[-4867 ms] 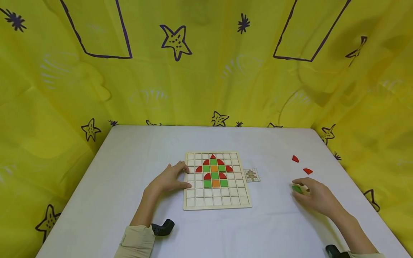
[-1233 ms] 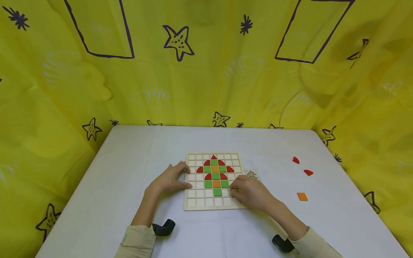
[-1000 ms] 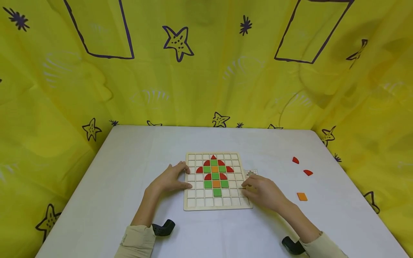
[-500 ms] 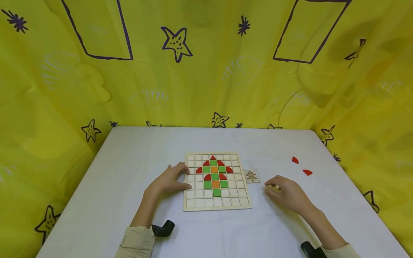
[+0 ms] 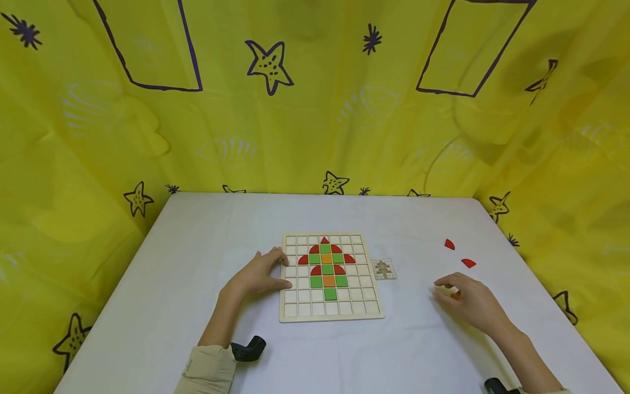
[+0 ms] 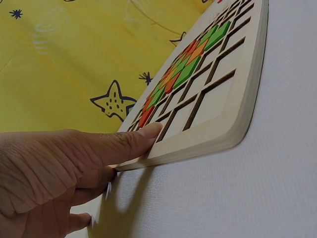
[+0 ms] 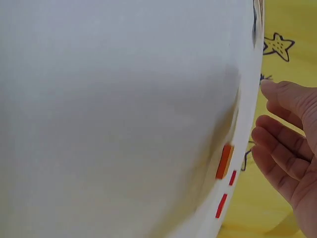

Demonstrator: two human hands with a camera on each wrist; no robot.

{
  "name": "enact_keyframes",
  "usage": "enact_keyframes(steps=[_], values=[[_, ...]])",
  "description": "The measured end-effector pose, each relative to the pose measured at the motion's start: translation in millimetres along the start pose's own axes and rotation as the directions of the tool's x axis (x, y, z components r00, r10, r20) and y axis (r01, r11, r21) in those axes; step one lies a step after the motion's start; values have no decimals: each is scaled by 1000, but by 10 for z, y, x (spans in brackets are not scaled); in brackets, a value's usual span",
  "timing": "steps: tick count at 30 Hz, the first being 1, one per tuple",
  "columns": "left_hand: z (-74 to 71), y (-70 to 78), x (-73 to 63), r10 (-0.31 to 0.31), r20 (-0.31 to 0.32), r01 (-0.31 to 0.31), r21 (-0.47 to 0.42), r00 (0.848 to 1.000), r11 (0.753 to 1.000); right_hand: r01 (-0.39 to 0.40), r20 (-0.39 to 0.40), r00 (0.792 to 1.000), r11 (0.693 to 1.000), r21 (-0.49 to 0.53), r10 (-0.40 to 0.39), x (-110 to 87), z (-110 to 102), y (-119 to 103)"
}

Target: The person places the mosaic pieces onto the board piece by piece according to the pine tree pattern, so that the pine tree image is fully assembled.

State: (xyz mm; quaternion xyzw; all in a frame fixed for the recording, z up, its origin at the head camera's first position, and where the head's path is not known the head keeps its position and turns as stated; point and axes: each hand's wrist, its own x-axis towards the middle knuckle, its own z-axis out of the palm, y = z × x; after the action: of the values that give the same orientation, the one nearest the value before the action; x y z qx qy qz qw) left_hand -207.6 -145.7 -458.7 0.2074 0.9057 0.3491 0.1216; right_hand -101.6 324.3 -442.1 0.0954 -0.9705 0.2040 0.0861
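My left hand point(image 5: 258, 273) rests at the left edge of a wooden grid board point(image 5: 305, 310), thumb and fingertips spread along the rim. In the left wrist view the straight thumb point(image 6: 124, 144) lies on top of the board's border. Red, green and orange tiles form a tree-like figure on the grid, with one green square tile point(image 5: 330, 294) lowest. My right hand point(image 5: 472, 303) hovers over the right of the table, fingers loosely bent and holding nothing. Below it, partly hidden in the head view, is an orange tile point(image 7: 224, 161), apart from the fingertips in the right wrist view.
Two red quarter-round tiles, the farther tile point(image 5: 450, 244) and the nearer tile point(image 5: 468, 263), lie beyond my right hand. A small pattern card point(image 5: 384, 268) lies against the board's right side. A yellow patterned curtain point(image 5: 305, 137) surrounds the white table point(image 5: 221, 219).
A green square tile has gone from the right of the table into the figure's lowest cell. My right hand has since moved right, off the board to above the orange tile. The left hand stays put.
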Motion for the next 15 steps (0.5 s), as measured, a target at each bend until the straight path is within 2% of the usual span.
enact_keyframes(steps=[8,15], values=[[9,4,1,-17,1,17,1,1000,1000,-60,62,996,998,-14,60,-109,-112,186],[5,-3,1,-13,-2,13,-6,1000,1000,-65,105,992,998,-10,66,-173,-136,296]])
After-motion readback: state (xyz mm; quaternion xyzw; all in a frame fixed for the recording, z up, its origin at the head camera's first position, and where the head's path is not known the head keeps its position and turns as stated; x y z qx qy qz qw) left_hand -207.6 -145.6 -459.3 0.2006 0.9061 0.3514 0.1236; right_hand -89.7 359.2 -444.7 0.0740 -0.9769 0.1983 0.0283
